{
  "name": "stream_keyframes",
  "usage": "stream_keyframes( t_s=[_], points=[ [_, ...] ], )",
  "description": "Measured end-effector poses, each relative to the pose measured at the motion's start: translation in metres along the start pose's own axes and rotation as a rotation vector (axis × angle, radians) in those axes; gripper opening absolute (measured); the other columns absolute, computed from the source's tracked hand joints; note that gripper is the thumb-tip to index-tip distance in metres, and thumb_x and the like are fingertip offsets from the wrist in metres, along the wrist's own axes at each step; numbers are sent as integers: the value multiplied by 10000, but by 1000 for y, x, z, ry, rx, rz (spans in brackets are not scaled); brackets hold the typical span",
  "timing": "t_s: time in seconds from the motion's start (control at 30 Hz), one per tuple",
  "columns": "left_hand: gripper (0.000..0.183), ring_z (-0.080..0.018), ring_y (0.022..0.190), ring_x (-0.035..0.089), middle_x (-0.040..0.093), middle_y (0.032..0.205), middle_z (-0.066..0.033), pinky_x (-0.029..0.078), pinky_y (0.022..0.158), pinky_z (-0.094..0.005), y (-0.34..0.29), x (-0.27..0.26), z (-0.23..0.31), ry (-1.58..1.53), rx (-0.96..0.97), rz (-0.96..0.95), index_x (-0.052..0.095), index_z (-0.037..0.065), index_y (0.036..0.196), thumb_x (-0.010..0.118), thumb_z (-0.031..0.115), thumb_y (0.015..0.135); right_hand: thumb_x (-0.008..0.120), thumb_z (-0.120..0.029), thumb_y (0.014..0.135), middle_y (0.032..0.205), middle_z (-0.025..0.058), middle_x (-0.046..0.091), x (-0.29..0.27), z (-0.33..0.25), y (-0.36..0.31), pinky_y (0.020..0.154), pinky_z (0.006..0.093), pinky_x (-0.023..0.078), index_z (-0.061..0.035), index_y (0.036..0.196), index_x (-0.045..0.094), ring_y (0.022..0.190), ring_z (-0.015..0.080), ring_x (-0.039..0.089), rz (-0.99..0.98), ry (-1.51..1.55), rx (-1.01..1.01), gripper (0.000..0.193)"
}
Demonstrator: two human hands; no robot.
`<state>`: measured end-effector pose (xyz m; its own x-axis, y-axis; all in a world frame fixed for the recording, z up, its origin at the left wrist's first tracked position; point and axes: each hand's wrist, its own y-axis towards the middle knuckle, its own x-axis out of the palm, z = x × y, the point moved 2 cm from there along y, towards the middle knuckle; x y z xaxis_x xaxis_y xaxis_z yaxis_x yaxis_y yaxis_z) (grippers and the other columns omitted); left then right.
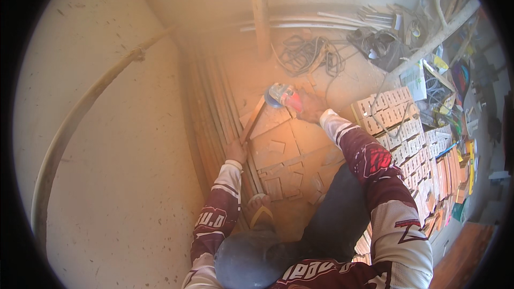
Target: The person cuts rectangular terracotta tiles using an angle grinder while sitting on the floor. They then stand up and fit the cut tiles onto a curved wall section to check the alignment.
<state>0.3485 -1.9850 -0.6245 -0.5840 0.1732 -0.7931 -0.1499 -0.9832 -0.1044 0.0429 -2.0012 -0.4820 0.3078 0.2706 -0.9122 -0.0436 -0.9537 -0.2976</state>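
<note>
My right hand (311, 107) is wrapped round the red body of an angle grinder (289, 98). At the grinder's head, its disc (272, 100) meets or nearly meets the upper end of a narrow reddish-brown strip (255, 120); dust hides the exact contact. The strip slants up from my left hand (236, 152), which is closed on its lower end. Whether it is tile or wood I cannot tell. Below it, flat tile pieces (274, 152) lie scattered on the dusty floor beside my sandalled foot (259, 202).
Long boards (211, 101) run along the left wall. Stacked perforated bricks (396, 109) stand at right, a cable (393, 135) draped over them. Coiled cable (310, 56) lies farther back, near a wooden post (261, 16). A curved pole (80, 107) leans at left. Orange dust hangs in the air.
</note>
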Motion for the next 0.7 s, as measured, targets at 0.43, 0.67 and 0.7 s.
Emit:
stream_keyframes(
  t_s=[0.43,0.67,0.7],
  points=[
    [279,-455,818,639,648,819,-288,503,748,-506,0,3,-2,-6,21,9,644,-42,904,629,233,858,714,-244,732,1075,179,649,15,-23,-13,843,480,488,-78,1279,453,1016,367,624,-68,-108,-117,629],
    [299,-467,843,627,642,843,-295,493,743,-514,3,9,-17,-3,10,-24,628,-42,917,639,251,856,721,-320,745,1092,207,633,-1,-10,-1,875,478,482,-65,1282,432,1029,385,616,-103,-20,16,662],
    [310,-472,866,623,640,864,-301,492,747,-514,5,11,-16,-21,-1,-49,621,-47,935,640,252,857,724,-318,740,1090,209,635,1,-3,1,876,478,482,-69,1280,434,1028,384,618,-72,-26,35,662]
  ],
)
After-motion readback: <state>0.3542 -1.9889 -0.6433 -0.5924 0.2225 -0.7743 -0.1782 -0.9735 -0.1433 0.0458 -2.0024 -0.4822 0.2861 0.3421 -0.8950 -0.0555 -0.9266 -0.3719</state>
